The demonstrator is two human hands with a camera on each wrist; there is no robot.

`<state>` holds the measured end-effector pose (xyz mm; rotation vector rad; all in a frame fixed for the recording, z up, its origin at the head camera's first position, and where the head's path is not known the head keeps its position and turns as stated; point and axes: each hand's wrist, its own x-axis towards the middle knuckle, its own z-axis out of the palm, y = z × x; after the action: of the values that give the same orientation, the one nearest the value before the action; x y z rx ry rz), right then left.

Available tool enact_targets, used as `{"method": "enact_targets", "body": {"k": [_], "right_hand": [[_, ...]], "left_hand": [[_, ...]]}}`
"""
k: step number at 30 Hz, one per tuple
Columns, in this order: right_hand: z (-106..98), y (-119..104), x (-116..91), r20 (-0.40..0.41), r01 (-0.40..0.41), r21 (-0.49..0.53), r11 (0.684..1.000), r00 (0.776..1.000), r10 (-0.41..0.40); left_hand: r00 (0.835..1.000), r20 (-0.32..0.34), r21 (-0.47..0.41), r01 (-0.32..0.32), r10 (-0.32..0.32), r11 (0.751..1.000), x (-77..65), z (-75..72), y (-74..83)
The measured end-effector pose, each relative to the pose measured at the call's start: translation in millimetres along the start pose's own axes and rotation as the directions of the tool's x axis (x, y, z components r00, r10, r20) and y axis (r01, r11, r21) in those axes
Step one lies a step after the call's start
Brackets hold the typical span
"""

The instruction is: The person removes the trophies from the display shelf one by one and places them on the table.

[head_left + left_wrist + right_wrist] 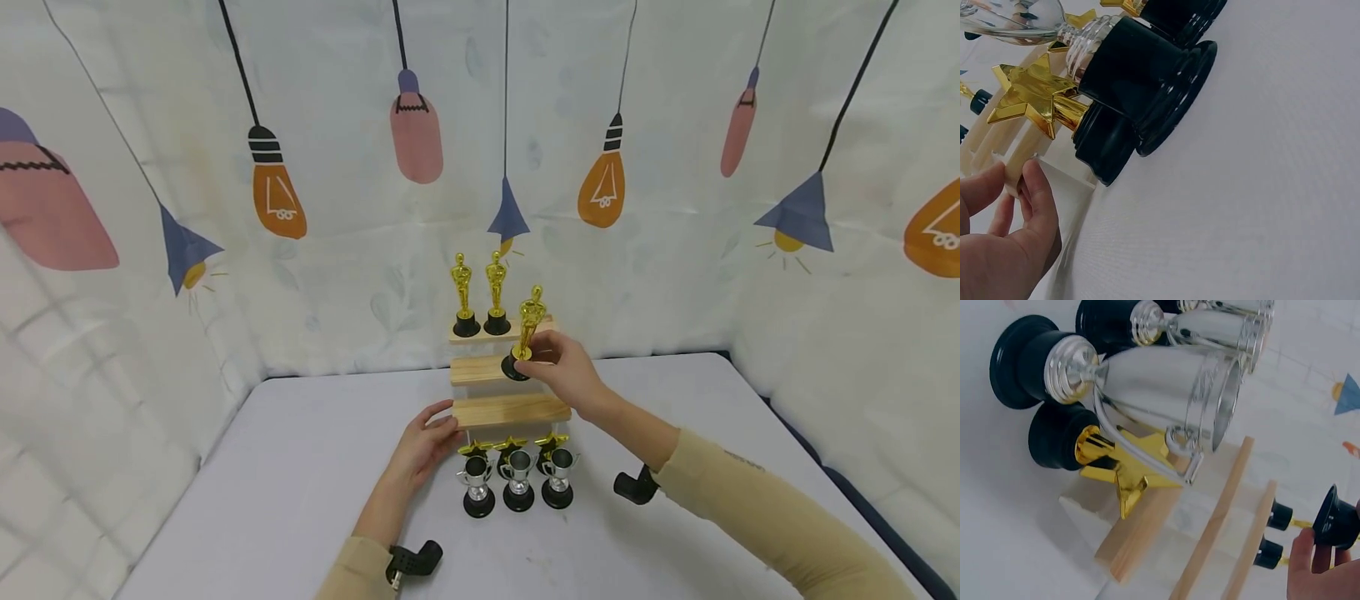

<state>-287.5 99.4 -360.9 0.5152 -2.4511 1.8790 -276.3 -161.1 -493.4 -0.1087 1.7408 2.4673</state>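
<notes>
A tiered wooden shelf (512,410) stands on the table. My right hand (570,371) grips a gold figure trophy (531,317) low down by its black base (1337,519), slightly tilted, in front of the upper tiers. Two matching gold figure trophies (495,287) stand upright on the top tier, towards its left. My left hand (427,442) holds the left end of the lowest tier; in the left wrist view the thumb and fingers pinch that wooden board (1019,159).
Before the shelf, three silver cup trophies (518,479) stand in a row, with gold star trophies (512,444) close behind them. A white cloth covers the table (315,467). A lamp-printed curtain (360,275) hangs behind.
</notes>
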Motion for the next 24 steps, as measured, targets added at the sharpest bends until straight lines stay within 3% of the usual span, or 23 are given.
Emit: {"method": "enact_targets", "body": {"k": [24], "right_hand": [[14, -1, -37, 0.133, 0.018, 0.031, 0.999, 0.991, -0.022]], "left_hand": [[1.0, -0.012, 0.008, -0.007, 0.007, 1.0, -0.9, 0.6, -0.8]]}}
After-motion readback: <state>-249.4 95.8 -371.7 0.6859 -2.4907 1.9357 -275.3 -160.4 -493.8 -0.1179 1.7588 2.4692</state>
